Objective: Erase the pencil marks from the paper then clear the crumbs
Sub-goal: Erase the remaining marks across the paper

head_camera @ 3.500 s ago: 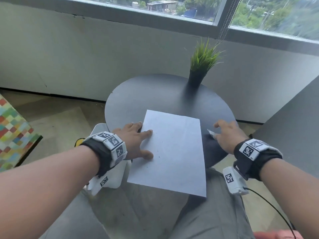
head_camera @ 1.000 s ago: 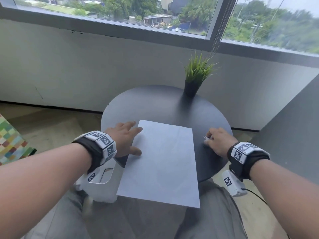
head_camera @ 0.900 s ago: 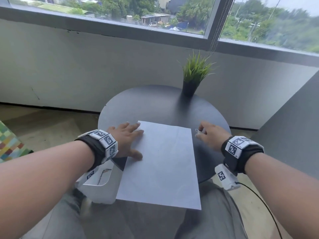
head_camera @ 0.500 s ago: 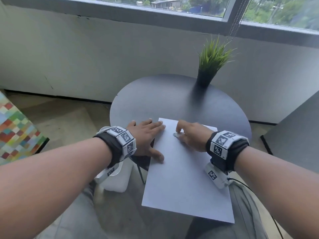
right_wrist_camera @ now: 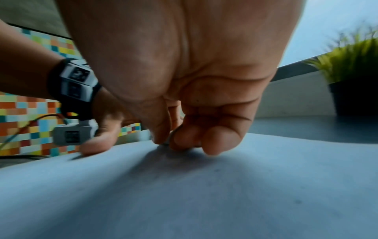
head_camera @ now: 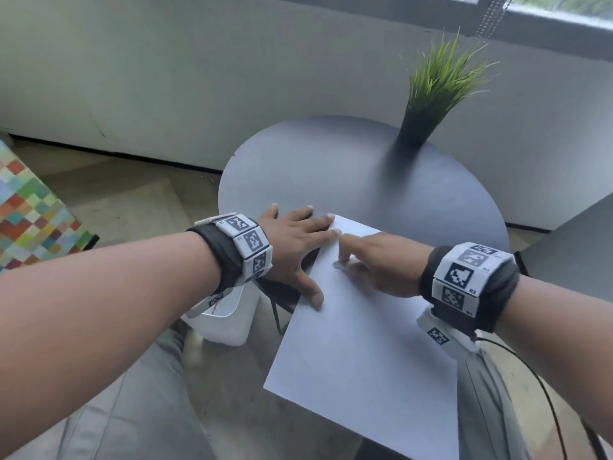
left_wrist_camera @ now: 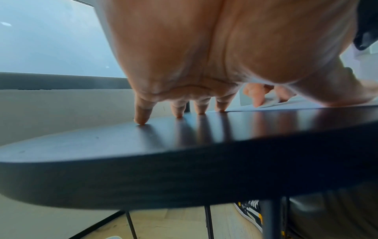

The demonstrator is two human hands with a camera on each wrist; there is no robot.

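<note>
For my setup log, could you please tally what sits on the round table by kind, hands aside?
Paper sheet: 1
Eraser, pinched in the right hand: 1
Potted plant: 1
Total: 3
The left hand presses the sheet's edge.

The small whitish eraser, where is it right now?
In the head view the small whitish eraser is pinched in the right hand, pressed onto the white paper sheet near its far left corner, beside the left hand.
</note>
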